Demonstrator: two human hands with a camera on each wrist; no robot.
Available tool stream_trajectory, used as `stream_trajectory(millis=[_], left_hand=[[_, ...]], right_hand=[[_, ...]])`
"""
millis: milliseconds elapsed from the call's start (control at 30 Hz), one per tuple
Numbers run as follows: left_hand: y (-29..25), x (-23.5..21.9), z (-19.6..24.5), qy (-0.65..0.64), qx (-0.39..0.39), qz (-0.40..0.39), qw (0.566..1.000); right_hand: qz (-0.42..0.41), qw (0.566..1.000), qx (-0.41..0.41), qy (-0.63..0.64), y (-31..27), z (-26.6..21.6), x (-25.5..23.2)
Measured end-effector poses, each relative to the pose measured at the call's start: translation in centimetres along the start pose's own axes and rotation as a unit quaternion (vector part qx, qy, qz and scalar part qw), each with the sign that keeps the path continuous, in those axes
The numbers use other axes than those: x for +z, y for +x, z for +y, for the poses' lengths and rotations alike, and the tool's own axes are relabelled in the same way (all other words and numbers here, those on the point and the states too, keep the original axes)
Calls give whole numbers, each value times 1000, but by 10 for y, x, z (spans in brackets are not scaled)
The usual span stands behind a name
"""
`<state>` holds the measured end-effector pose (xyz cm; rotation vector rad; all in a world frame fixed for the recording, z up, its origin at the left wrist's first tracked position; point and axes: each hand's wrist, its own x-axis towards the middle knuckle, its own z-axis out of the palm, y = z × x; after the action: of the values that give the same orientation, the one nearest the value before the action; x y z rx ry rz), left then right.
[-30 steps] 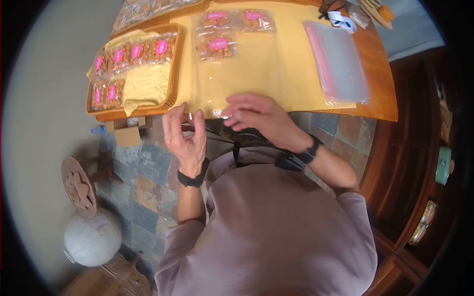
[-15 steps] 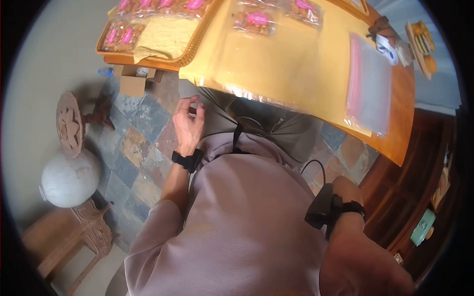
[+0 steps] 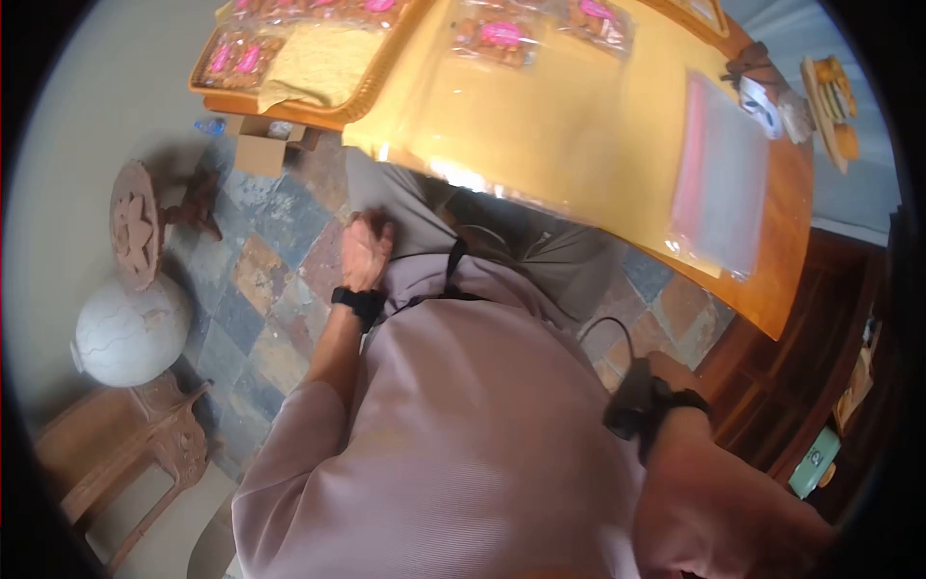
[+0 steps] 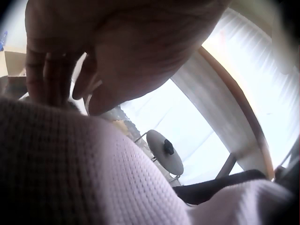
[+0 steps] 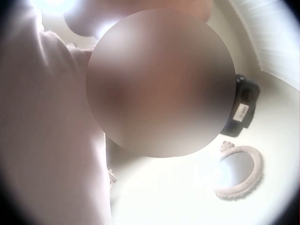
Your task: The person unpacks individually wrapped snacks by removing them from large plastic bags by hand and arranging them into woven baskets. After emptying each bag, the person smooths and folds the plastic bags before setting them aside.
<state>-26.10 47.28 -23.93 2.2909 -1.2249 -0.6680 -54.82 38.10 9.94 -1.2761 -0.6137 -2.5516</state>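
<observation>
In the head view my left hand [image 3: 367, 249] hangs beside my thigh, below the table edge, its fingers loosely bent with nothing in them. The left wrist view shows its fingers [image 4: 56, 77] drooping close over the knitted shirt. My right hand [image 3: 728, 507] is raised near the head at lower right; in the right wrist view it crosses the top, next to a blurred-out patch, its fingertips hidden. A large clear plastic sheet or bag [image 3: 521, 125] lies flat on the yellow-covered table, with packets of brown snacks [image 3: 497, 37] bearing pink labels at its far side.
A wicker basket [image 3: 371, 92] of similar packets stands at the table's left. Clear bags [image 3: 723, 179] lie stacked at right, near a white roll-like item [image 3: 760, 108]. A cardboard box [image 3: 260, 154], a round white pot [image 3: 133, 333] and a carved wooden chair [image 3: 145, 434] are at left.
Both hands have left the clear plastic at the table edge. My left hand has dropped beside the thigh; my right has risen toward the head. The view has shifted, bringing the chair into sight.
</observation>
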Motion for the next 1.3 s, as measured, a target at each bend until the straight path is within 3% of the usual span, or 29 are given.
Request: stream_trajectory(millis=[33,67,133,167,200,267,300,333,367,400,467,500,533,633,700,733,933,1000,1067,1133,1200,1300], left_hand=[[-1,2,7,8,0,17,1000],[-6,8,9,1,-2,27,1000],[-15,10,8,118,-53,20,991],[-23,9,12,107,-60,14,992],[-26,12,3,108,-56,13,992],[-28,24,-20,60,-48,-78,994],[-29,18,-15,38,-14,-85,996],[-29,18,-19,40,-13,-82,996],[-29,19,-27,32,-3,-99,995],[-33,19,-33,24,5,-118,993],[-43,10,-29,29,3,-150,988],[-47,5,-27,32,2,-180,983],[-53,2,-26,35,-1,-178,983],[-68,-6,-16,50,19,-192,980],[-76,-11,2,153,-31,-81,984],[-76,-11,-1,155,-33,-83,984],[-82,-19,-27,16,-57,-165,985],[-87,-25,-30,4,-22,-142,990],[-93,-39,-30,-37,-39,-210,976],[-99,-55,-13,-34,-35,-226,973],[-105,-69,0,-8,-39,-273,961],[-111,-73,-1,-10,-29,-274,961]], right_hand=[[-28,993,-65,-93,0,3,-1],[-30,994,-66,-81,1,2,-7],[-33,999,18,-34,0,-4,-28],[-94,985,71,-124,-2,-5,-33],[-94,985,67,-126,-12,0,-41],[-87,953,84,-279,-36,11,-62],[-168,899,235,-330,-42,3,-71],[-241,815,378,-367,-52,-5,-80],[-268,832,404,-270,-79,15,-99],[-311,758,491,-297,-83,18,-105],[-255,727,558,-309,-123,23,-131],[-297,706,543,-345,-130,23,-140],[-295,707,544,-343,-136,23,-147],[-354,683,434,-468,-153,24,-170],[-318,685,445,-481,-162,22,-183],[-285,690,449,-491,-166,24,-188],[-178,700,544,-427,-161,29,-192],[-173,703,546,-423,-159,29,-194],[-172,701,552,-417,-161,26,-196],[-144,727,551,-384,-166,28,-197],[-157,719,576,-354,-170,29,-212],[-171,702,609,-327,-167,29,-219]])
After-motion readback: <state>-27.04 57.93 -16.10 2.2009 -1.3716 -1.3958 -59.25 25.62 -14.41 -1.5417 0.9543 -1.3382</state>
